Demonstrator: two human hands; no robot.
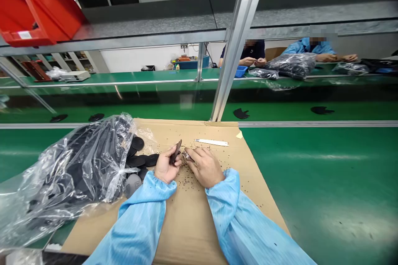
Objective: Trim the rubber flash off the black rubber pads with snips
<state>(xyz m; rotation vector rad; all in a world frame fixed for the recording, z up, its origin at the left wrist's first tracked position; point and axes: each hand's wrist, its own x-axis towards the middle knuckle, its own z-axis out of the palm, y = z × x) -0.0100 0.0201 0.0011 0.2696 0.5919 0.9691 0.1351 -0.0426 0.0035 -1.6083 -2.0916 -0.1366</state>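
My left hand (167, 166) grips a dark flat piece (175, 152), tilted on edge above the cardboard sheet (186, 232). Close by on the right, my right hand (205, 166) has its fingers curled around something small and shiny, too small to name. Many tiny black bits (186, 183) lie scattered on the cardboard under and around both hands. A white strip-shaped tool (212, 142) rests just beyond my right hand. Left of my left hand, round black pieces (137, 143) spill beside a large clear plastic bag (77, 174) filled with dark parts.
A metal post (233, 49) rises behind the cardboard. Black pieces (241, 113) lie on the green strip behind. Above left, a red bin (43, 12) sits on a shelf. Two people work at the far bench beside plastic bags (292, 65) and a blue tray (241, 71).
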